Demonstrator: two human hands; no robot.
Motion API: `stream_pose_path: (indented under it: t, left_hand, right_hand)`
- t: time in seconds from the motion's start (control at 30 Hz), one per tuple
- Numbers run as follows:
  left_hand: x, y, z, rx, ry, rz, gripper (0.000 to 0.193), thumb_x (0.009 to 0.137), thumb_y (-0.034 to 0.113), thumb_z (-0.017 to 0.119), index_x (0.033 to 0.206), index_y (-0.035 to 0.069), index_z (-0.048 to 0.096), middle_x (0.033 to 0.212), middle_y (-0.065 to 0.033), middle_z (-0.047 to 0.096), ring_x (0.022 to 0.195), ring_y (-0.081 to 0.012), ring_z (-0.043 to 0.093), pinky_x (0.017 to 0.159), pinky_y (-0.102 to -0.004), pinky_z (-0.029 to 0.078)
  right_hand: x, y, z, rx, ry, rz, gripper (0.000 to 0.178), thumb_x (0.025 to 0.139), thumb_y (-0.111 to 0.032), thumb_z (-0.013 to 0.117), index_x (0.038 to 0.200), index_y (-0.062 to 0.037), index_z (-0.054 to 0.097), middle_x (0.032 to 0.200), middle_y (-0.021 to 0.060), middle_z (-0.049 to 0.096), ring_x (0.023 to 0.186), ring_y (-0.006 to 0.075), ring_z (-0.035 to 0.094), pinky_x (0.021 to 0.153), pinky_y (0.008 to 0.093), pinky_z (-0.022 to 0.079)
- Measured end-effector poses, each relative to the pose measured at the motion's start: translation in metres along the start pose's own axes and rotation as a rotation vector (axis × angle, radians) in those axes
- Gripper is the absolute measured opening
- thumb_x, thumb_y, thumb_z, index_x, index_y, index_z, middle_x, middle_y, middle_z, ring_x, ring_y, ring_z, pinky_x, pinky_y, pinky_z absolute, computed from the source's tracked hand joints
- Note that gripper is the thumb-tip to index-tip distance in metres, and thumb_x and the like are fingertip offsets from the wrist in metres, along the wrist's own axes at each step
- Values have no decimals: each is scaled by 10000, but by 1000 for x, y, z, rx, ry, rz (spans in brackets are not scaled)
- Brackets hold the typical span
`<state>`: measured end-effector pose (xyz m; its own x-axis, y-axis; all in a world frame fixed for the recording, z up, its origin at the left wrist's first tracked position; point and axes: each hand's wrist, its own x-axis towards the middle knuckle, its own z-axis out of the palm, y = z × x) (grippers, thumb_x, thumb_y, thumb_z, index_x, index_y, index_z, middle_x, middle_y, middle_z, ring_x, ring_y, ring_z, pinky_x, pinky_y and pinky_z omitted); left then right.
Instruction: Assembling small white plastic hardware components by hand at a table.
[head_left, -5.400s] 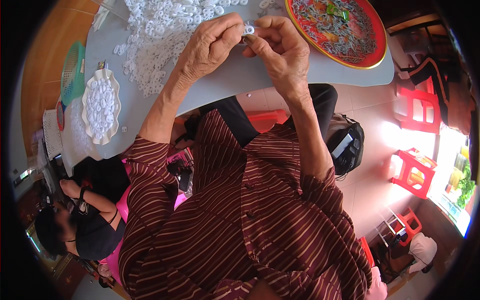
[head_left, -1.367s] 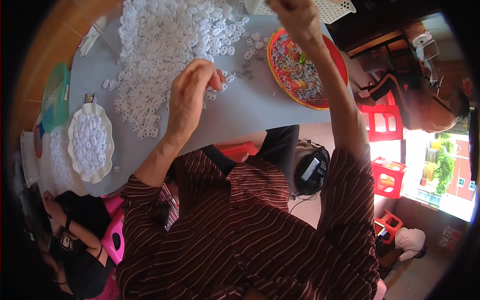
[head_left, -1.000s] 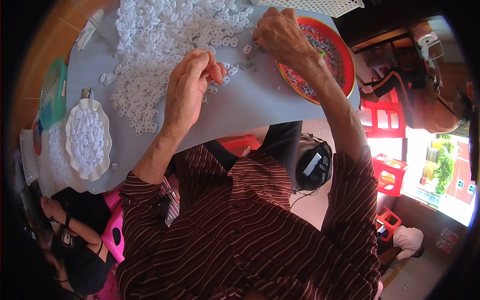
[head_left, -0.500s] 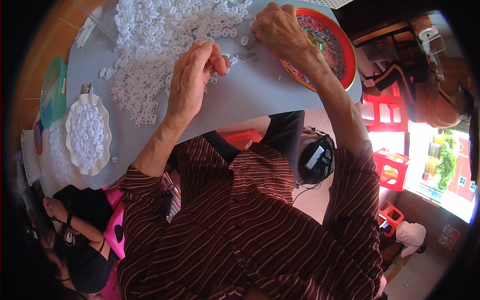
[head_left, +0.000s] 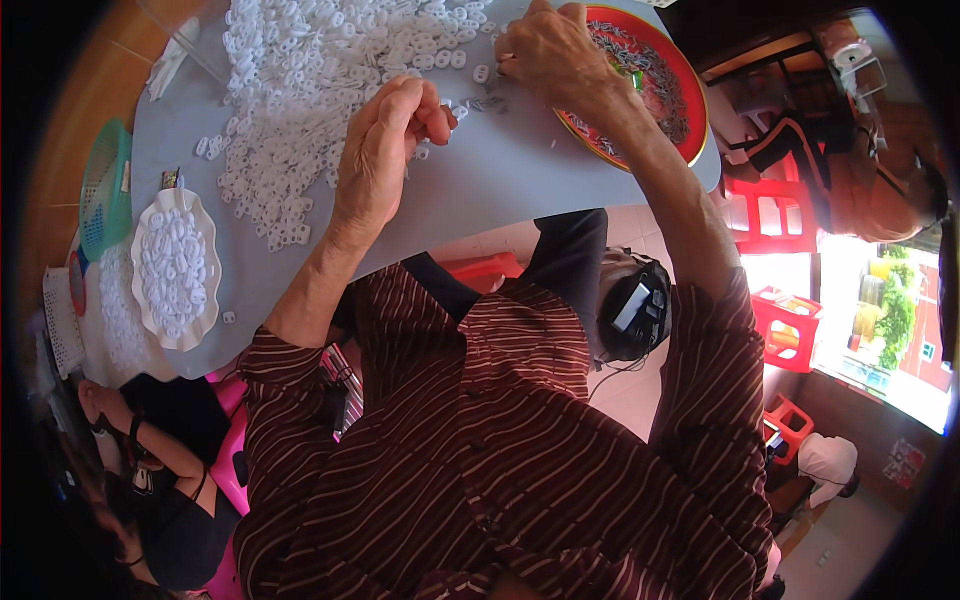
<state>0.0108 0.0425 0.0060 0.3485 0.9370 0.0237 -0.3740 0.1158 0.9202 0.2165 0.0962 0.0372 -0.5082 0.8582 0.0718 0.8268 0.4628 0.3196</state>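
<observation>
My left hand (head_left: 385,150) hovers over the table beside a large heap of small white plastic pieces (head_left: 300,60), each with two holes. Its fingers are curled in, and what they hold, if anything, is hidden. Close to its fingertips lie a few small grey metal bits (head_left: 487,103). My right hand (head_left: 555,55) is at the left rim of a red plate (head_left: 690,100) with a yellow edge. The back of that hand covers its bent, closed fingertips. Many small grey metal pieces (head_left: 668,85) fill the plate, with a green scrap among them.
A scalloped white dish (head_left: 211,310) of white pieces stands at the left of the grey table (head_left: 480,180), near a green basket (head_left: 105,190). A person (head_left: 180,490) sits at lower left. Red stools (head_left: 785,330) and other people are to the right.
The view has shifted slightly, so the table and plate sit a little higher. Both hands keep nearly the same place and pose.
</observation>
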Motion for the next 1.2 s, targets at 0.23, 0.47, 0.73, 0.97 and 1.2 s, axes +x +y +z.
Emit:
stream_pose_path:
  t: [0.23,0.47,0.73,0.97,1.2]
  left_hand:
    - [0,1,2,36,2,-10,300,936,292,437,862,22,543,688,-45,513,739,-145,527,740,-273,429]
    - [-1,1,1,67,7,11,298,933,299,439,861,32,550,687,-46,517,745,-142,529,743,-273,427]
    - [1,-1,2,115,-2,-6,310,923,326,448,845,46,556,677,-36,527,754,-122,528,701,-246,397]
    - [0,0,1,164,25,-18,300,919,324,452,838,53,552,673,-27,532,732,-114,528,676,-241,386]
    - [0,0,6,222,-9,50,314,927,327,443,812,55,548,669,-17,538,710,-103,526,645,-235,394]
  right_hand:
    - [-1,-9,6,252,190,69,89,716,-7,550,716,-49,629,748,109,640,843,257,587,814,479,337]
    - [-3,2,-14,123,192,-78,177,770,-163,520,790,-34,640,830,132,626,831,289,567,751,519,422]
    - [-10,-3,2,-34,126,-145,196,819,-159,484,913,-25,592,885,124,602,893,285,560,796,556,409]
    - [-1,-10,-24,140,-125,-46,199,823,-174,488,948,-47,577,904,109,593,927,281,546,828,571,386]
    - [-5,-12,9,67,187,-34,191,827,-190,500,923,-67,610,952,132,598,974,294,542,856,563,379]
